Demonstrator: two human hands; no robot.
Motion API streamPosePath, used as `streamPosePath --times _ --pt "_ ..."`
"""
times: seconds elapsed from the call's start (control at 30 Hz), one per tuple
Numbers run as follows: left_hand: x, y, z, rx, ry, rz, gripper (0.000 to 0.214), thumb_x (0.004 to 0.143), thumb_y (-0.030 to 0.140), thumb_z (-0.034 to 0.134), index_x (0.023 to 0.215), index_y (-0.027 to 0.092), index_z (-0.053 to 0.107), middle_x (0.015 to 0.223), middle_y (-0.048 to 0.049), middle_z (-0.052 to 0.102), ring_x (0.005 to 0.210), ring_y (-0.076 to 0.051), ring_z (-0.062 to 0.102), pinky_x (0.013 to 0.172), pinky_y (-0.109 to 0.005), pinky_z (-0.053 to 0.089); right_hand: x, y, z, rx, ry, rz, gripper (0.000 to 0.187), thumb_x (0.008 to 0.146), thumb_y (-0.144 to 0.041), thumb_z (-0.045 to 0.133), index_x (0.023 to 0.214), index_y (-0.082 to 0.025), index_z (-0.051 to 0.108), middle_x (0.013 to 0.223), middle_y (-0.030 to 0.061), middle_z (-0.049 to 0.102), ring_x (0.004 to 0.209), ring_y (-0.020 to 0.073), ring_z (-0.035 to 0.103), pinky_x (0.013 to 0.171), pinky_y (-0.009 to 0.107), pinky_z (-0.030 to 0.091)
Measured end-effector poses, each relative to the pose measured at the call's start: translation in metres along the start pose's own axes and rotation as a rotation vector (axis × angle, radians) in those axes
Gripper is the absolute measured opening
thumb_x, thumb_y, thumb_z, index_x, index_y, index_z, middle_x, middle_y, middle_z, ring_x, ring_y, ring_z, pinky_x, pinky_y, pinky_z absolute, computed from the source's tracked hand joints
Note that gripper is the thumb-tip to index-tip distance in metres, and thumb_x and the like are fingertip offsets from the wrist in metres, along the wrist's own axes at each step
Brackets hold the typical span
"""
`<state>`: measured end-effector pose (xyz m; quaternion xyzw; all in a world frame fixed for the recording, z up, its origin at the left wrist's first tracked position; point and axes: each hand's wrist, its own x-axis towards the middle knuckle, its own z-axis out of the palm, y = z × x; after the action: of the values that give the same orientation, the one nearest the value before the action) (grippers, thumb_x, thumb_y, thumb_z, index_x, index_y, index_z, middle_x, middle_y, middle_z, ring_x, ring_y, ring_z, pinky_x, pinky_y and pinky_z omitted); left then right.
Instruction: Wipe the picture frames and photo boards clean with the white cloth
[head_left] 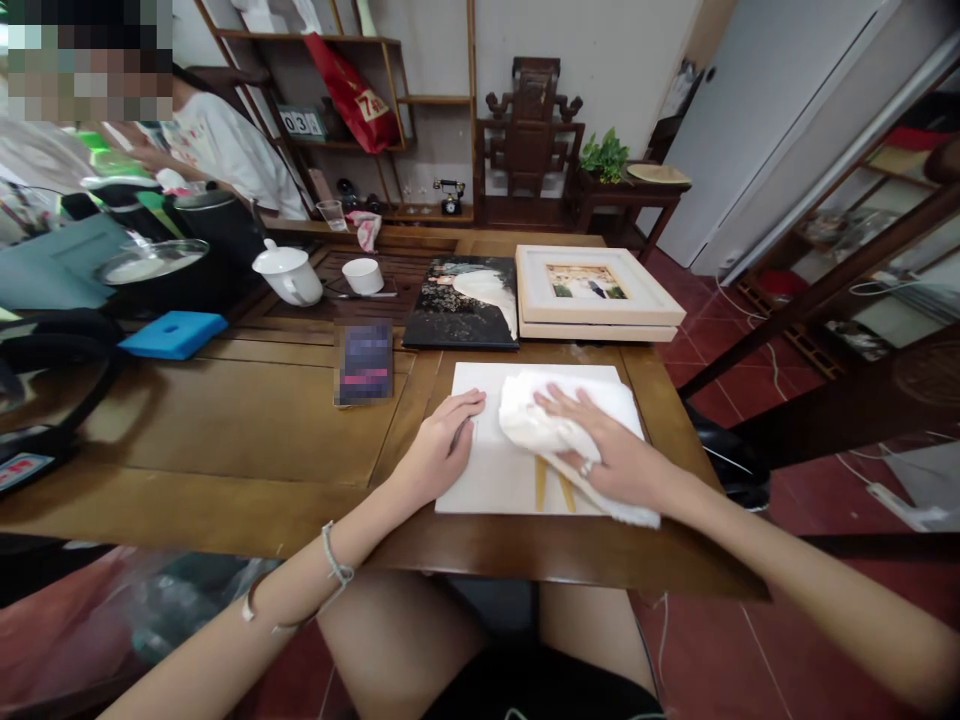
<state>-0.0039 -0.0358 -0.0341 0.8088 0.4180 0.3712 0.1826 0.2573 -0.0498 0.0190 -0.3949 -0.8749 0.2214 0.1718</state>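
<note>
A white rectangular board [491,475] lies flat on the wooden table in front of me, with two yellow strips [541,484] showing on its lower part. My left hand [444,445] is at the board's left edge, fingers and thumb bent over it. A folded white towel [517,420] covers much of the board's right side and hangs past its lower right corner. My right hand [600,445] presses down on this towel, its fingers against the fabric and a ring on one finger. The towel hides part of the board and of the strips.
Behind the board lie a dark photo album [450,318] and stacked pale picture frames [600,315]. A blurred dark booklet [364,365], white lidded cup [289,272], small white bowl [363,276] and blue block [174,335] stand leftward. A person [232,150] sits at far left.
</note>
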Motion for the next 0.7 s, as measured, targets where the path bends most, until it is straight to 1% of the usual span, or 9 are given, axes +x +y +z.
streamPosePath --times 0.1,0.17,0.2,0.27,0.37,0.43,0.5,0.6,0.7 --pt "0.000 0.000 0.000 -0.003 -0.002 0.000 0.030 0.092 0.011 0.041 0.113 0.013 0.062 0.127 -0.0158 0.062 0.124 -0.024 0.057 0.108 -0.046 0.046 0.035 0.015 -0.005 -0.030 0.035 0.124 0.055 0.094 -0.037 0.042 0.147 -0.021 0.037 0.153 0.0070 0.036 0.145 0.0271 0.018 0.118 0.054 0.015" --pt "0.000 0.000 0.000 0.002 -0.006 0.002 0.030 0.092 0.011 0.041 0.112 0.013 0.062 0.127 -0.0159 0.062 0.124 -0.025 0.057 0.107 -0.046 0.046 0.045 0.014 -0.004 -0.074 0.020 0.152 0.055 0.094 -0.035 0.041 0.146 -0.019 0.039 0.154 0.0085 0.034 0.146 0.0275 0.017 0.118 0.054 0.014" --pt "0.000 -0.001 0.000 0.004 -0.006 0.005 0.030 0.092 0.011 0.041 0.112 0.013 0.062 0.127 -0.0161 0.062 0.124 -0.025 0.056 0.107 -0.046 0.046 0.044 0.009 -0.002 -0.110 0.000 0.147 0.057 0.092 -0.031 0.043 0.146 -0.017 0.039 0.155 0.0095 0.032 0.146 0.0282 0.015 0.118 0.055 0.012" --pt "0.001 -0.001 0.000 0.004 -0.004 0.013 0.029 0.092 0.011 0.041 0.112 0.012 0.062 0.126 -0.0164 0.062 0.124 -0.025 0.056 0.107 -0.047 0.046 0.032 -0.008 0.005 -0.194 -0.062 0.113 0.065 0.083 -0.024 0.048 0.146 -0.014 0.039 0.157 0.0117 0.026 0.147 0.0308 0.009 0.117 0.058 0.007" --pt "0.001 -0.001 0.000 0.001 -0.005 0.013 0.029 0.092 0.012 0.041 0.112 0.012 0.062 0.126 -0.0165 0.062 0.125 -0.025 0.055 0.108 -0.047 0.046 -0.002 -0.045 0.017 -0.261 -0.188 0.020 0.084 0.066 -0.017 0.053 0.148 -0.009 0.034 0.158 0.0150 0.020 0.146 0.0338 -0.001 0.116 0.061 0.002" --pt "0.001 0.000 -0.001 -0.005 -0.009 0.008 0.030 0.093 0.012 0.040 0.113 0.013 0.062 0.127 -0.0159 0.062 0.125 -0.024 0.055 0.108 -0.047 0.046 -0.022 -0.066 0.022 -0.244 -0.252 -0.060 0.092 0.060 -0.016 0.054 0.149 -0.007 0.032 0.158 0.0158 0.017 0.146 0.0340 -0.003 0.116 0.061 0.000" --pt "0.001 0.000 -0.001 -0.012 -0.016 0.005 0.030 0.093 0.012 0.039 0.114 0.014 0.061 0.127 -0.0155 0.061 0.126 -0.024 0.055 0.108 -0.048 0.046 -0.031 -0.073 0.022 -0.210 -0.278 -0.113 0.095 0.057 -0.016 0.055 0.149 -0.007 0.031 0.158 0.0163 0.018 0.147 0.0335 -0.001 0.117 0.059 0.001" --pt "0.001 0.001 -0.002 -0.015 -0.024 -0.003 0.031 0.093 0.012 0.039 0.114 0.013 0.062 0.128 -0.0163 0.061 0.126 -0.025 0.054 0.108 -0.048 0.045 -0.017 -0.055 0.016 -0.160 -0.235 -0.114 0.088 0.063 -0.015 0.054 0.148 -0.009 0.034 0.155 0.0147 0.030 0.147 0.0299 0.010 0.118 0.057 0.008" --pt "0.001 0.002 -0.001 -0.013 -0.022 -0.015 0.030 0.091 0.011 0.041 0.110 0.015 0.064 0.127 -0.0154 0.061 0.125 -0.026 0.054 0.108 -0.048 0.045 0.017 -0.024 0.007 -0.170 -0.109 -0.037 0.072 0.074 -0.017 0.051 0.145 -0.012 0.039 0.150 0.0137 0.040 0.145 0.0285 0.019 0.117 0.058 0.015"
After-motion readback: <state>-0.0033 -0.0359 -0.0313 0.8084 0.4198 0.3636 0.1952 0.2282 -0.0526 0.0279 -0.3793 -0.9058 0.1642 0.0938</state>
